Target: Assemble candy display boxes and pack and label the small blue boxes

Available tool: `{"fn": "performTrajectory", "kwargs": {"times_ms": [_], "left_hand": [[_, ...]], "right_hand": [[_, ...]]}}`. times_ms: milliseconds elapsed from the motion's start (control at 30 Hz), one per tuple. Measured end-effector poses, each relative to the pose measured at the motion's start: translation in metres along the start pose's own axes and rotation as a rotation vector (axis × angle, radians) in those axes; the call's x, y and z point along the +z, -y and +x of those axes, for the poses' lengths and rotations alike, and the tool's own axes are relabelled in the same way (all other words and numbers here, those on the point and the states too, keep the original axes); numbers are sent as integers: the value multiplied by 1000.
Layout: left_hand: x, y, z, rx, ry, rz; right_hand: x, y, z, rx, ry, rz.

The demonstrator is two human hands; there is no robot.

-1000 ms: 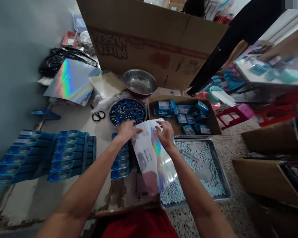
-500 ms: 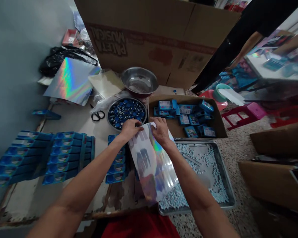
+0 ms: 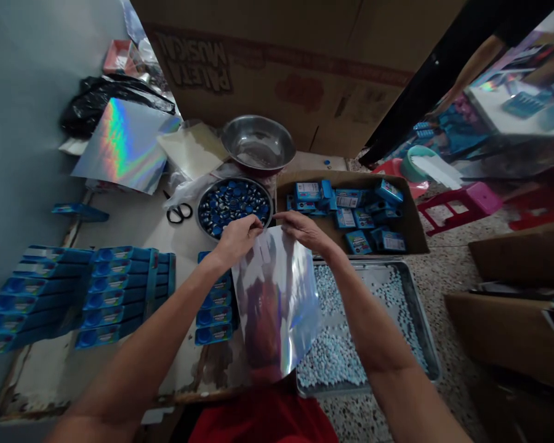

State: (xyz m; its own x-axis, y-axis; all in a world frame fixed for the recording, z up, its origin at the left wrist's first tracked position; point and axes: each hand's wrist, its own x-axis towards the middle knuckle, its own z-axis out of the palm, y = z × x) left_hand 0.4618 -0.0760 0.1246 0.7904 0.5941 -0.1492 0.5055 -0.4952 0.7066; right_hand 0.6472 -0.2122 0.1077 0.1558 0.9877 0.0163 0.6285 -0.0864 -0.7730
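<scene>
A shiny holographic sheet (image 3: 277,307) hangs by its upper edge between my hands, its lower end near the red clothing at the table's front. My left hand (image 3: 237,238) pinches the upper left corner, close to a round metal pan of blue and silver round pieces (image 3: 234,203). At the upper right edge, my right hand (image 3: 307,231) grips the same sheet with thumb and fingers. Beneath the sheet's left side runs a row of small blue boxes (image 3: 215,317). To its right, a metal tray (image 3: 431,351) of pale blue and white small pieces is partly covered by my right arm.
A cardboard box (image 3: 415,237) holds several blue boxes. An empty-looking metal bowl (image 3: 258,144), black-handled scissors (image 3: 179,213) and a stack of holographic sheets (image 3: 120,144) lie farther back. More blue boxes (image 3: 106,298) stand in rows at left. Someone's arm (image 3: 473,71) shows at upper right.
The sheet has turned and flattened out, its reflections shifting. My right hand has moved slightly outward, and my left hand slightly left and up. The camera view has shifted a little.
</scene>
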Motion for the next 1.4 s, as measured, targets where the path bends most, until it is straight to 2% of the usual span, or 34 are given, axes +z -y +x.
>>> {"fn": "performTrajectory", "kwargs": {"times_ms": [100,233,367,500,600,767,867,967,1133,1267,1400], "left_hand": [[5,-7,-8,-2,-89,-47],[12,-4,-13,86,-141,-137],[9,-4,-17,197,-109,-151],[7,-7,-16,164,-52,-130],[10,-3,-7,115,51,-173],[19,4,13,-45,153,-187],[19,1,20,-50,171,-190],[19,-2,24,-44,181,-202],[22,4,25,-155,172,-243],[21,4,22,-233,171,-272],[15,-6,17,-252,183,-266]], "right_hand": [[-18,8,-3,-41,86,214],[-25,12,-9,-35,130,260],[-25,8,-12,23,136,233],[-27,4,-12,61,148,203],[-26,2,-12,79,132,119],[-5,17,-16,51,-184,-358],[19,30,-19,59,-201,-494],[46,32,-22,51,-186,-542],[78,23,-35,20,-216,-570],[81,24,-50,-5,-225,-521],[69,33,-53,79,-275,-453]]}}
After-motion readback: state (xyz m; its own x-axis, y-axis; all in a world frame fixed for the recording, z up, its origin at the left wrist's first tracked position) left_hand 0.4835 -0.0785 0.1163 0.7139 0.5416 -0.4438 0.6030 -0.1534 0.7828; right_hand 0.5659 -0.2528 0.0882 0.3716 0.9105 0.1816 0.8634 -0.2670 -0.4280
